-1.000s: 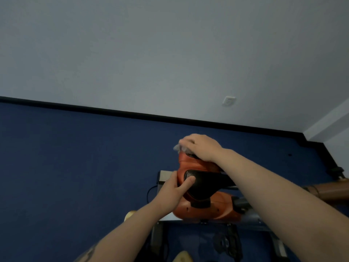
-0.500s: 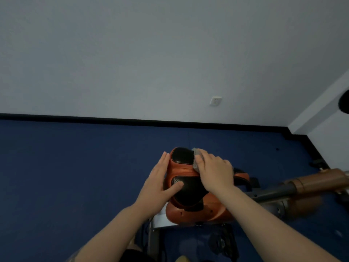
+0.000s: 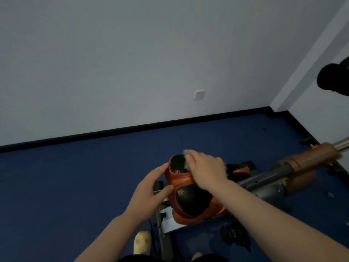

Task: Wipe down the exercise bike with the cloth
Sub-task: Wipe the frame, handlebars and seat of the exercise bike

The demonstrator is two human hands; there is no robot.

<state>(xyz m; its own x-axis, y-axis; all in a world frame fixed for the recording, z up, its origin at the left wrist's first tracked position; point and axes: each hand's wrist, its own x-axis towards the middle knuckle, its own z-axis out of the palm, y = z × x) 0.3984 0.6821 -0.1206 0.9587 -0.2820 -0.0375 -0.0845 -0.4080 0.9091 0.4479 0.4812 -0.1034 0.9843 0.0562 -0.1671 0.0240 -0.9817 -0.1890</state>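
**Cloth on the bike saddle, both hands at work**

We see the exercise bike [image 3: 190, 197] low in the middle of the view, standing on the blue floor [image 3: 75, 176]. Its orange saddle [image 3: 181, 181], with two black perforated pads, faces up toward us. The cloth [image 3: 187, 157], a pale grey scrap blurred by motion, lies on the far pad of the saddle, mostly covered by our right hand [image 3: 205, 170]. That hand presses down on the cloth from above with its fingers close together and bent over it; we cannot tell whether they pinch it or simply push it flat.

Our left hand [image 3: 149, 190] rests against the saddle's left side. Its fingers are straight and slightly spread, the fingertips touching the orange edge near the far pad and the thumb touching the edge near the near pad; it holds nothing.

To the right of the saddle, the bike's grey frame rises toward a brown padded bar [image 3: 309, 159] that ends in a bare metal tube at the edge of the view. A pedal [image 3: 234, 235] shows dark below the saddle. Near the bottom edge we see the toe of a light shoe [image 3: 141, 241].

Behind all this runs a black skirting board [image 3: 132, 129] beneath a pale wall [image 3: 132, 53] with a white socket [image 3: 198, 94]. A dark, blurred shape [image 3: 334, 78] juts in at the upper right.
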